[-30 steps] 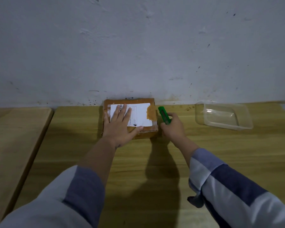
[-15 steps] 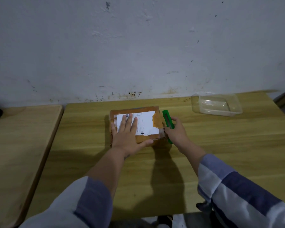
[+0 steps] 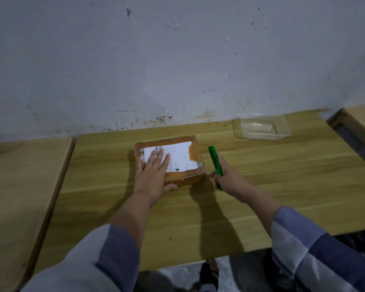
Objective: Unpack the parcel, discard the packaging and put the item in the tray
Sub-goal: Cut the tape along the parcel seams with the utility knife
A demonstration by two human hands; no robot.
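A brown taped cardboard parcel [image 3: 190, 165] with a white shipping label lies on the wooden table [image 3: 261, 186]. My left hand [image 3: 154, 175] presses flat on its top, fingers straight over the label, thumb at the near edge. My right hand [image 3: 227, 180] grips a green utility knife [image 3: 214, 163] just to the right of the parcel, a small gap apart from it. A clear plastic tray [image 3: 261, 128] sits at the back right of the table, with nothing in it.
A white wall runs along the table's far edge. A second wooden table [image 3: 19, 186] stands to the left, and another wooden surface [image 3: 362, 121] shows at the far right. Below the table's near edge a sandalled foot [image 3: 210, 272] is on the floor.
The parcel has slid from the wall toward me under my left hand. My right hand with the knife has drawn back from the parcel's right side.
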